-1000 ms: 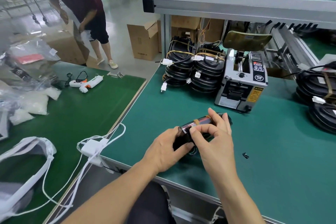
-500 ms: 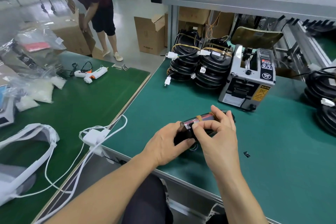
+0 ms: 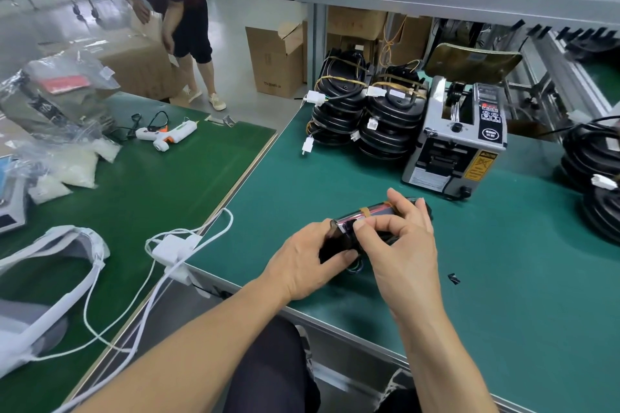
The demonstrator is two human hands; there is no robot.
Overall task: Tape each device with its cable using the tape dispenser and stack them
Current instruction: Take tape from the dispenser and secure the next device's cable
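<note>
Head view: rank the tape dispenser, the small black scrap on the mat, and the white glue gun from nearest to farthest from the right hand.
From the right hand:
1. Small black scrap, on the teal mat just to the hand's right.
2. Tape dispenser, behind the hand, beside the stacked devices.
3. White glue gun, far left, on the dark green table.

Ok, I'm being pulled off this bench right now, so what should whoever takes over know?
Left hand and right hand both grip one black device, a tape strip across its top.
Tape dispenser stands behind it on the mat.
Done: two stacks of taped devices left of the dispenser.
Left: finish this one and stack it. More black devices sit far right; whether those are taped I cannot tell.
</note>
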